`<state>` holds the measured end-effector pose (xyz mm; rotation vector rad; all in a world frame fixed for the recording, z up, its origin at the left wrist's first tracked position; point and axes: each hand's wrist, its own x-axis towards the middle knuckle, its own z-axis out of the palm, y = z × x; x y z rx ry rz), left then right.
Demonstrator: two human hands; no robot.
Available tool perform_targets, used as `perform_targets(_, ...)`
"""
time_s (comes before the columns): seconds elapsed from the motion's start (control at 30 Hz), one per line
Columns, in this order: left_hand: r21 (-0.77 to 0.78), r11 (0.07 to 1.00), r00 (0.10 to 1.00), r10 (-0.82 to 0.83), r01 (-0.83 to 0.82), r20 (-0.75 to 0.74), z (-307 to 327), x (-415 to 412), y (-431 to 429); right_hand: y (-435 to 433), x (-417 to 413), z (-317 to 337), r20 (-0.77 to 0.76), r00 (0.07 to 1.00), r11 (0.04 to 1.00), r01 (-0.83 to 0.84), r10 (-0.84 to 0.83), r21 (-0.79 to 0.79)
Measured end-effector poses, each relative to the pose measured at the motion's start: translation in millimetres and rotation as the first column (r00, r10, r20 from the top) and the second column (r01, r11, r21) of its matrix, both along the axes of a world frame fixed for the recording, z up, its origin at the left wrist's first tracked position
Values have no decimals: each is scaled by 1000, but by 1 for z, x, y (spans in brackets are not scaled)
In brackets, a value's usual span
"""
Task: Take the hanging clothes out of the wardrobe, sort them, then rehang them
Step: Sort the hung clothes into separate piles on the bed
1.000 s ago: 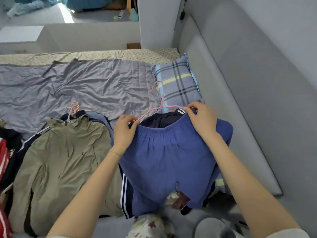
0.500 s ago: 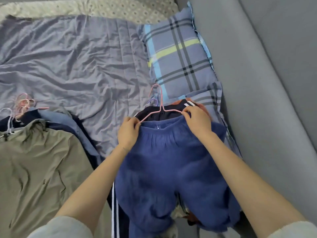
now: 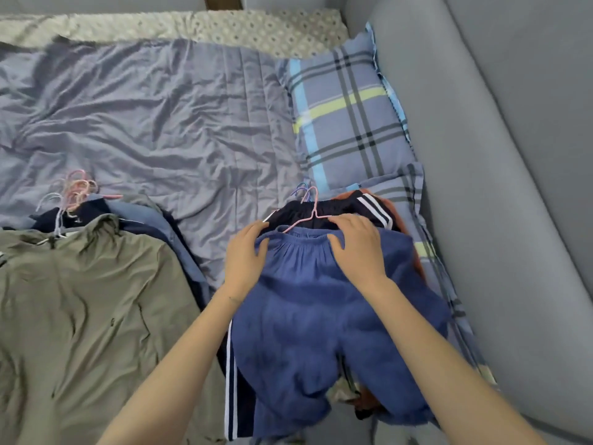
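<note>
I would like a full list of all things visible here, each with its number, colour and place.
blue garment: one, blue, top of the right pile
hanger: one, pink, at the blue garment's waistband
striped garment: one, dark with white stripes, under the blue garment
olive shirt: one, olive green, top of the left pile
hanger hooks: several, pink and white, at the far end of the left pile
quilt: one, grey-purple, spread over the bed
pillow: one, blue plaid, beside the padded wall
padded wall: one, grey, right side
left hand: one, rests on the waistband's left end
right hand: one, rests on the waistband's right part
</note>
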<state>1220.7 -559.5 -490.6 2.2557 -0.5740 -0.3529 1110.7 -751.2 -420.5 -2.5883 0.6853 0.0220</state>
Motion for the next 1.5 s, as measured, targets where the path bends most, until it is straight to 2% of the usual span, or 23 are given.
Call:
perform_targets(0.17,-27,999,995,30,-27,95,63,-45,66,74,-45,55,79,997,999,-29,25,45)
perform_targets(0.3,-81,993,989,91,-82,115,111,-99,126,133,-92,90,103,995,998,-17,10,62)
perform_targets(0.6,46,989,966,125,-139,225,193,-204,274,263,-186,148,166,985,991,-74,55,112)
perform_targets(0.8,20,968,941,237,-249,241,223,-237,335,324,-213,173,204,975,979,-125,91,158)
perform_targets(1.2,52,923,908,363,-381,208,225,-223,420,402,-174,170,199,954,949,-261,225,176)
perform_targets(1.5,65,911,907,395,-407,146,188,-128,482,457,-64,147,149,953,946,-286,264,151)
